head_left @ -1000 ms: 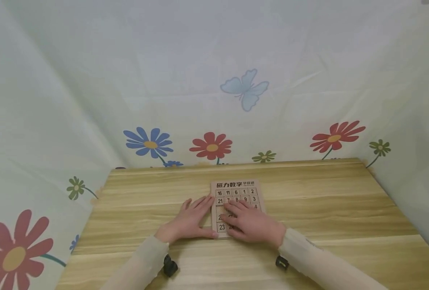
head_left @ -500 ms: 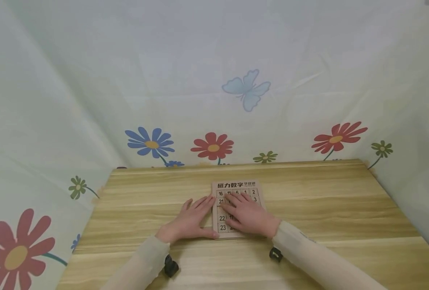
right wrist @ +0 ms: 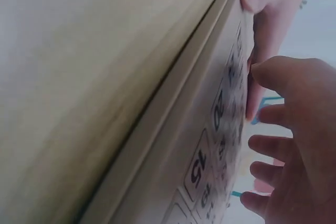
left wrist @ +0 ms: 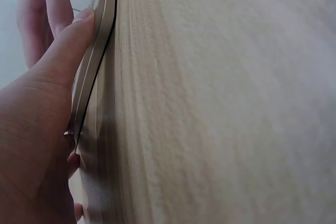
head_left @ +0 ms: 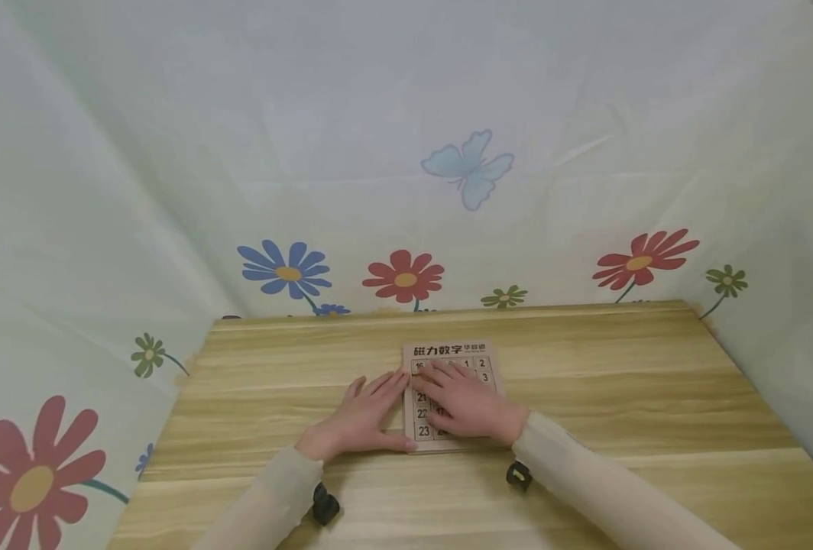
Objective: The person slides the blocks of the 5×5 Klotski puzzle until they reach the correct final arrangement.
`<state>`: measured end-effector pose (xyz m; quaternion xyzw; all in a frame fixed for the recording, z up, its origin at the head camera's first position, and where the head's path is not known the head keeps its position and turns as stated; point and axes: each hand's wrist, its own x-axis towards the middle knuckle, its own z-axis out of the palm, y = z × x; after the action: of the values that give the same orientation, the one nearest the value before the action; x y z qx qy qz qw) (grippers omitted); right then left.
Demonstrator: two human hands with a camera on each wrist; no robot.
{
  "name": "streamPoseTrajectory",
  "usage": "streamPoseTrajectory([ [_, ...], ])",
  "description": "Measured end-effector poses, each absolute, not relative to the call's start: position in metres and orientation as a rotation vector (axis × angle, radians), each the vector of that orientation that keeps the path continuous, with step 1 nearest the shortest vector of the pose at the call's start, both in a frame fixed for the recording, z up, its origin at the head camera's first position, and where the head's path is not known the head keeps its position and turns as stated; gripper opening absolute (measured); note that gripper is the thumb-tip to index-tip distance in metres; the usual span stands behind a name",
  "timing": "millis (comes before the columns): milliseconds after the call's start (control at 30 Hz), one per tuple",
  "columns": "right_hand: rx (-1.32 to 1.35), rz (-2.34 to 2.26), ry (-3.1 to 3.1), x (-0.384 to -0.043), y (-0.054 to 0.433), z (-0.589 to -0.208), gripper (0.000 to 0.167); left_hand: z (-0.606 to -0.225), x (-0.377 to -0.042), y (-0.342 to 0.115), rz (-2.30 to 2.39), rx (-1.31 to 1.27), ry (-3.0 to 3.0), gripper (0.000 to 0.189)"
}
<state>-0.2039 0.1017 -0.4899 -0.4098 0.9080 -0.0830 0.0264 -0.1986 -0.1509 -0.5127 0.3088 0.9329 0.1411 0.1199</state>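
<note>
A number sliding puzzle (head_left: 409,440) in a light brown frame lies flat on the table, with Chinese lettering along its far border. Its numbered tiles include 21 (head_left: 422,398), 22 (head_left: 422,414) and 23 (head_left: 423,431) down the left column. My left hand (head_left: 357,422) rests against the puzzle's left side, fingers extended along it and thumb at the near left corner. My right hand (head_left: 471,402) lies over the tiles, fingertips near the upper left and thumb lower down, hiding the middle ones. In the right wrist view, tile 15 (right wrist: 198,168) shows beside the loosely spread fingers.
The wood-grain table (head_left: 626,382) extends around the puzzle on all sides. Behind it hangs a pale cloth (head_left: 324,153) printed with flowers and a butterfly. A black wrist strap (head_left: 325,504) shows under the left sleeve, another (head_left: 519,476) under the right.
My right hand has slid up and left across the puzzle. Tile 21 has moved down one row, into the gap above 22. My left hand stays at the side.
</note>
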Motion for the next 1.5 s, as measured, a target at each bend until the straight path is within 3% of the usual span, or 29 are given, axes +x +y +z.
streamPoseTrajectory([
  [167,-1.214,-0.204,2.790,-0.208,0.100,-0.494,0.066,-0.512,-0.199,-0.149,0.414,0.905,2.718,0.118],
  [433,-1.303,-0.336,2.718,-0.195,0.107,-0.486,0.063,-0.517,-0.204,-0.152,0.484,0.949,2.738,0.118],
  [733,-1.109,-0.311,2.898,-0.203,0.109,-0.494,0.067,-0.519,-0.202,-0.150,0.488,0.937,2.729,0.120],
  [1000,-1.170,-0.363,2.820,-0.209,0.099,-0.497,0.068,-0.517,-0.202,-0.150,0.423,0.915,2.734,0.119],
  [1500,-1.029,-0.301,2.990,-0.202,0.110,-0.499,0.066,-0.523,-0.201,-0.152,0.482,0.934,2.741,0.120],
])
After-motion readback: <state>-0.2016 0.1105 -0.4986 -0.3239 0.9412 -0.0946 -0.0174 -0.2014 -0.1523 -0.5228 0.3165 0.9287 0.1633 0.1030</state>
